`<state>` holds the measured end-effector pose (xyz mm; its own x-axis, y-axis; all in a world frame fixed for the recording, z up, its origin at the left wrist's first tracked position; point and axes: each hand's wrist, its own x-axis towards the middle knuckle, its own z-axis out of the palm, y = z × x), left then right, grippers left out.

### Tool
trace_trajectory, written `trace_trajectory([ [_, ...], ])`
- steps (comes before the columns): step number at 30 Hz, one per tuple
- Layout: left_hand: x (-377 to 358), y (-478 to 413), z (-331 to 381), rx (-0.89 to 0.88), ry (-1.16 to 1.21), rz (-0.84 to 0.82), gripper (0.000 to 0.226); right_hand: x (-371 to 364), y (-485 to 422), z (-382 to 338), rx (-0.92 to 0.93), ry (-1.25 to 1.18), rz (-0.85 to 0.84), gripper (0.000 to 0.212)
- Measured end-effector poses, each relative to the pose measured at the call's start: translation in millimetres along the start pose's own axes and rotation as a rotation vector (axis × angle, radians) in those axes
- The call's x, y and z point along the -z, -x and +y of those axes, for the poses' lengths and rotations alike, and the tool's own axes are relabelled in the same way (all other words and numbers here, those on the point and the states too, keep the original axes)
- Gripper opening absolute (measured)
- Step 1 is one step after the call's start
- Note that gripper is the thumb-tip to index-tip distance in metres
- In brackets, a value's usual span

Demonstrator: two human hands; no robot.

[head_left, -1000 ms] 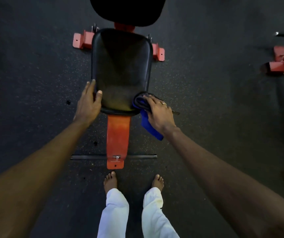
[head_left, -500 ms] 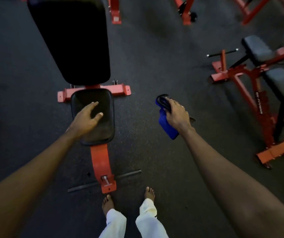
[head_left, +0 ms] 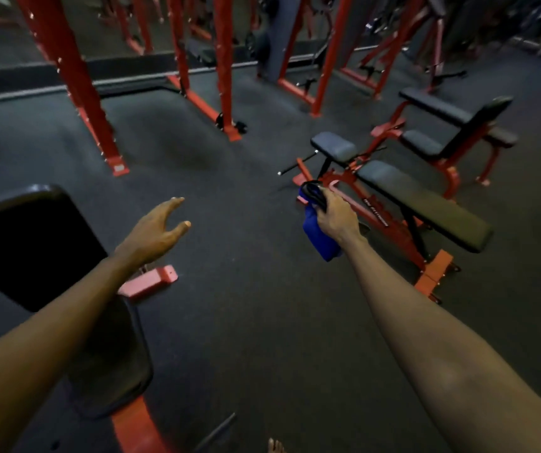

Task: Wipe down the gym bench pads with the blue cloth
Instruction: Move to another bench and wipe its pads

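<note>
My right hand point(head_left: 336, 215) grips the folded blue cloth point(head_left: 316, 237), held in the air above the floor, with a dark strap-like piece bunched at its top. My left hand point(head_left: 158, 230) hovers open with spread fingers, touching nothing. The black seat pad point(head_left: 115, 364) of the near bench lies under my left forearm, and its black back pad point(head_left: 24, 240) stands at the left edge. A second bench with a long black pad point(head_left: 426, 207) and a small grey pad point(head_left: 334, 146) sits just beyond my right hand.
A third red bench with black pads point(head_left: 452, 125) stands at the back right. Red rack uprights point(head_left: 76, 83) and frames point(head_left: 223, 67) line the far side. The near bench's red foot point(head_left: 151, 282) juts onto the dark rubber floor point(head_left: 246, 305). My bare toes point(head_left: 275, 447) show at the bottom.
My left hand has lifted off the near seat pad and spread open. My right hand has carried the cloth away to the right. The view has swung up toward the second bench.
</note>
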<state>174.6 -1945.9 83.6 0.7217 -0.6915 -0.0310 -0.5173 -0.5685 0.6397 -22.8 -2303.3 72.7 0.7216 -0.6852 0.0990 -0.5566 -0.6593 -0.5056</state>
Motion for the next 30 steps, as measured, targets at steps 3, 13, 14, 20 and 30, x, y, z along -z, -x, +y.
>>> trace_trajectory([
  [3, 1, -32, 64, -0.079, -0.016, 0.0, 0.065, 55, -26, 27, -0.012, -0.025, 0.096, 0.047],
  [13, -25, -135, 233, -0.24, -0.03, 0.043, 0.065, 197, -99, 120, -0.027, 0.012, 0.242, 0.049],
  [14, -29, -145, 245, -0.255, -0.039, 0.039, 0.065, 206, -105, 127, -0.03, 0.016, 0.254, 0.049],
  [20, -62, -226, 292, -0.348, -0.041, -0.014, 0.064, 238, -147, 186, -0.073, 0.031, 0.325, 0.049],
  [30, -138, -420, 363, -0.512, -0.048, -0.176, 0.067, 264, -247, 280, -0.216, 0.093, 0.383, 0.05],
])
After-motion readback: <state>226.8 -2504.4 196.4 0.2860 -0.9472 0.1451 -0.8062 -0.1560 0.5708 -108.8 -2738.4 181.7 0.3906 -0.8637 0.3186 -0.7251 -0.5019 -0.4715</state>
